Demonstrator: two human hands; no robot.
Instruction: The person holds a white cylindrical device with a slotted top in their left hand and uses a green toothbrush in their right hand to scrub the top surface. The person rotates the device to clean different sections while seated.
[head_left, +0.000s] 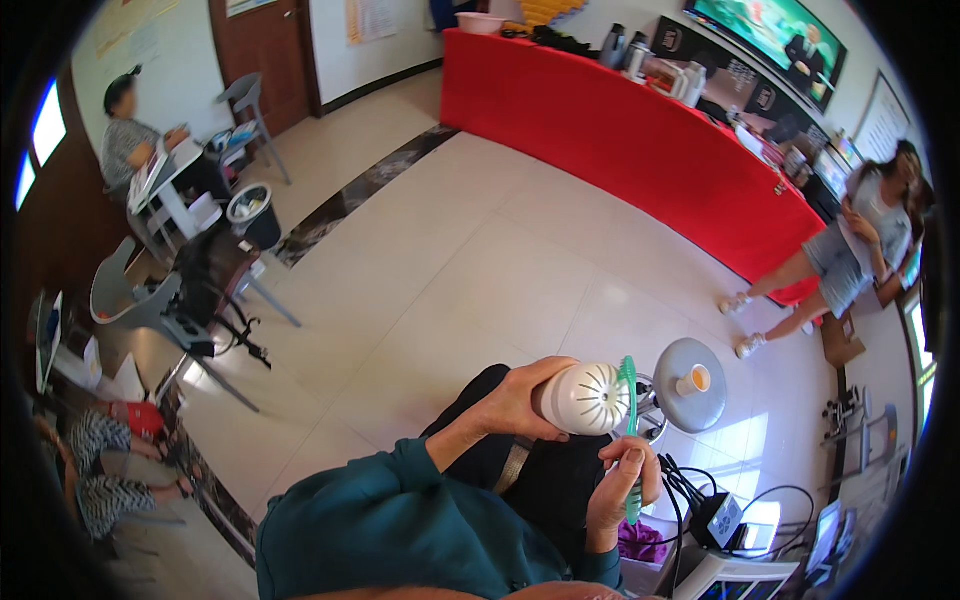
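Note:
My left hand (529, 397) grips a white rounded plastic housing (577, 405) with radial slots around a small centre hole. Its slotted end faces up and to the right. In my right hand (630, 476) is a green brush (631, 405) shaped like a toothbrush, held upright by its handle. The brush head is at the right edge of the slotted end; whether the bristles touch it I cannot tell. Both hands are over my lap. Just beyond the brush, a round grey stool (675, 390) bears a small paper cup (694, 380) with something orange inside.
Black cables (679, 480) run to a small box-shaped device (716, 521) at lower right, near a purple cloth (641, 541). A long red-draped table (600, 165) stands ahead. One person (862, 232) stands at right; another (131, 146) sits at left. A grey chair (142, 300) holds a black bag (206, 277).

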